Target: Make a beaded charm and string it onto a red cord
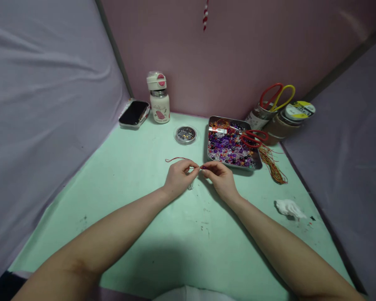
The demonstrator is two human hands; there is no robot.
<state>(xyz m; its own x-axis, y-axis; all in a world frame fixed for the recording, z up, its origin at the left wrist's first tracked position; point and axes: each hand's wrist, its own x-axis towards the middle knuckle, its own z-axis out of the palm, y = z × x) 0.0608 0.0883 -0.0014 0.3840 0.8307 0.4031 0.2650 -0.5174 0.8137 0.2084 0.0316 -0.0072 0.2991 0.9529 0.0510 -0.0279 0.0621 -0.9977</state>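
Note:
My left hand (180, 175) pinches a thin red cord (177, 158), whose looped end sticks out to the left above the knuckles. Almost meeting it fingertip to fingertip, my right hand (221, 179) is closed on a tiny dark purple bead (203, 167). Whether the cord passes through the bead is too small to tell. Just under my left fingers lies a little cluster of clear or silvery bits (190, 187) on the green tabletop. Close beyond my right hand stands a metal tray (208, 144) full of purple, clear, red and black beads.
Red-handled scissors (253, 139) rest on the tray. Behind are a round clear case (186, 134), a bottle (159, 104), a phone (134, 113), jars with scissors (271, 98) and a thread spool (300, 110). Cords (274, 167) and crumpled tissue (288, 207) lie right.

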